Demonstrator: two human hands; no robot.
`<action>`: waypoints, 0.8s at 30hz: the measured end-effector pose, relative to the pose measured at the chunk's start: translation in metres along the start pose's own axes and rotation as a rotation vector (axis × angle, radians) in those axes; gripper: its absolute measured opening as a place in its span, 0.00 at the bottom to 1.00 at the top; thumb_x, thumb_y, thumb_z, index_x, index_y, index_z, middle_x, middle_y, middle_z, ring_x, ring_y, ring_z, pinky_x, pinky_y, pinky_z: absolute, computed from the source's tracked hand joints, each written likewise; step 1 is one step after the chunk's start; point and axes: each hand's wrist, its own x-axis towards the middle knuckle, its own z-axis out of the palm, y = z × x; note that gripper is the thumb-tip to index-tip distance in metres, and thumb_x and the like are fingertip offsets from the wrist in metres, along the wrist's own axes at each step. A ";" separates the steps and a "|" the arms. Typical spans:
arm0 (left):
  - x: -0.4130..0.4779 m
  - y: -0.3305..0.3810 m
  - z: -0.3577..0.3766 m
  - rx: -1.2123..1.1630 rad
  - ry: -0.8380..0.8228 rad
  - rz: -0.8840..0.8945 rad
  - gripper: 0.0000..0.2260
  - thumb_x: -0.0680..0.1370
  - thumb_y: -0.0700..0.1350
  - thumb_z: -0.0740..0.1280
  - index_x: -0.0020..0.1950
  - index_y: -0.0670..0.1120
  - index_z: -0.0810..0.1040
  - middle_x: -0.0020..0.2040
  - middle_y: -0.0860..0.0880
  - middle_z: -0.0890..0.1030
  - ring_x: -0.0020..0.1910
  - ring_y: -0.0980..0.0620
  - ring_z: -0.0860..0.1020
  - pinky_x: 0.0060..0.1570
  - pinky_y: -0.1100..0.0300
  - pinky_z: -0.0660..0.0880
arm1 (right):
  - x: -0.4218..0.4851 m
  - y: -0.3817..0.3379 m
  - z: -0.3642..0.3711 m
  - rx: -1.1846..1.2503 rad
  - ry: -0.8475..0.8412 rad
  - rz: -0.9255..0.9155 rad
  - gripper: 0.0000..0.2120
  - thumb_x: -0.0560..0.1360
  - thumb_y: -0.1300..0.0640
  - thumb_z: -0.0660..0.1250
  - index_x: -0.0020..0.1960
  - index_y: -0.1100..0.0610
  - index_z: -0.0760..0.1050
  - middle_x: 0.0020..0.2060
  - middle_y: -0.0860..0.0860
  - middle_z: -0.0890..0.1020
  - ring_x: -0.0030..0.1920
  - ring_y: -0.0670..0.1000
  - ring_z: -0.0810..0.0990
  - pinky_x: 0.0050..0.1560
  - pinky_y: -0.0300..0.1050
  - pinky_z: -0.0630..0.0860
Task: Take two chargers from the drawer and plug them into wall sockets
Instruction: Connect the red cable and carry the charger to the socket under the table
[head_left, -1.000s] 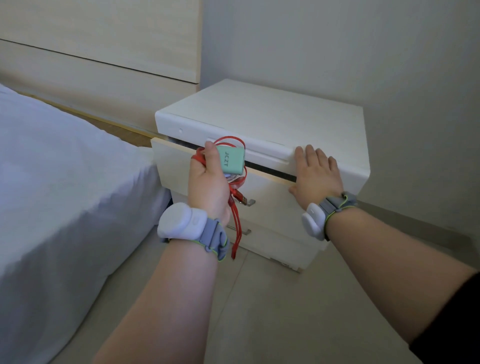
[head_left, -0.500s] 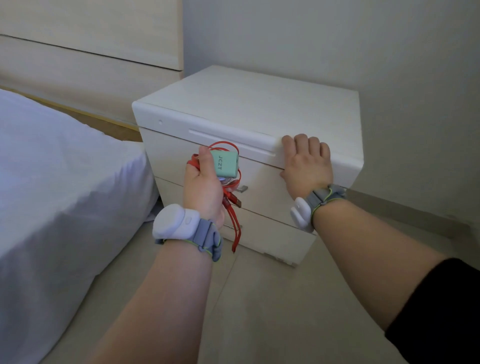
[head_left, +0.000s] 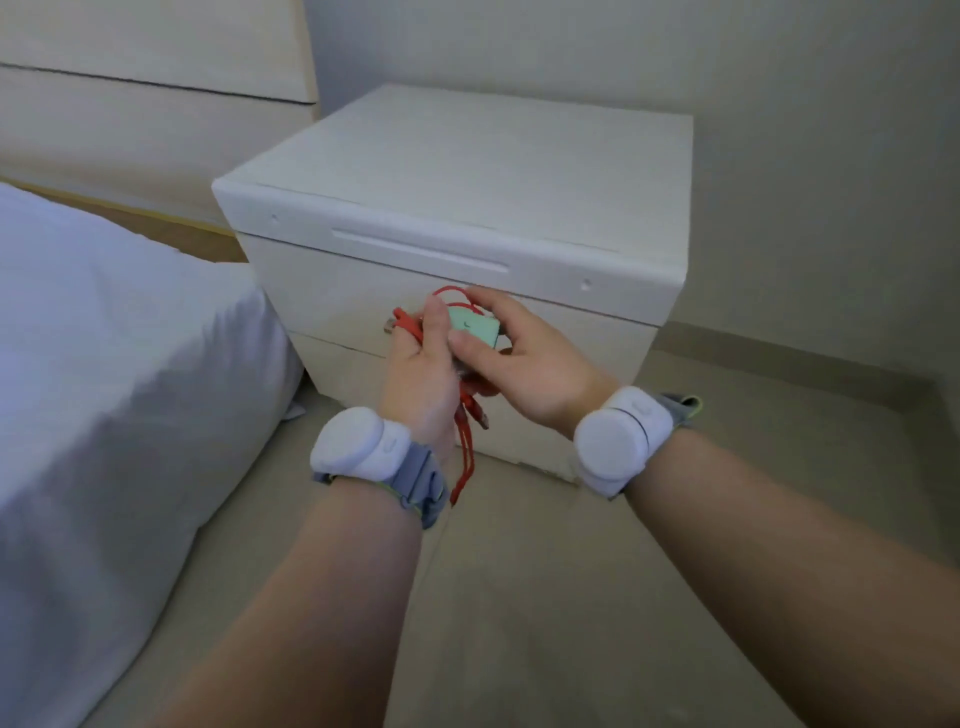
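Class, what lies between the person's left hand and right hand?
In the head view, a green charger pinched by the right hand, and a red cable gripped by the left hand.

A white nightstand (head_left: 467, 171) stands on the beige floor (head_left: 519, 597); a white-sheeted bed (head_left: 104, 389) rests on that floor, just beside it

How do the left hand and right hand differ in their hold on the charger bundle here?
The left hand grips the red cable, whose ends hang below it; the right hand pinches the green charger between thumb and fingers. The left hand points up, the right hand leftward. Both wear white wrist devices and are in front of the nightstand.
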 end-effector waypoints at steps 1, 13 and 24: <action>-0.002 0.000 0.001 -0.003 0.030 -0.052 0.18 0.74 0.59 0.58 0.54 0.49 0.75 0.47 0.48 0.84 0.42 0.49 0.84 0.42 0.50 0.81 | 0.000 0.000 -0.001 0.009 -0.016 0.016 0.26 0.74 0.47 0.65 0.69 0.50 0.64 0.55 0.51 0.79 0.45 0.53 0.83 0.49 0.50 0.81; -0.104 0.055 -0.028 -0.079 0.007 -0.599 0.14 0.81 0.49 0.54 0.56 0.45 0.76 0.45 0.47 0.83 0.40 0.51 0.83 0.35 0.57 0.80 | -0.065 -0.051 -0.018 0.264 -0.263 0.537 0.16 0.75 0.57 0.65 0.62 0.54 0.71 0.45 0.51 0.79 0.41 0.49 0.81 0.37 0.39 0.79; -0.124 0.273 -0.031 0.098 -0.069 -0.670 0.14 0.79 0.46 0.60 0.59 0.40 0.76 0.49 0.41 0.80 0.47 0.46 0.76 0.37 0.59 0.76 | -0.067 -0.247 -0.049 0.512 -0.179 0.710 0.10 0.75 0.62 0.64 0.50 0.48 0.76 0.49 0.55 0.78 0.42 0.53 0.79 0.31 0.37 0.77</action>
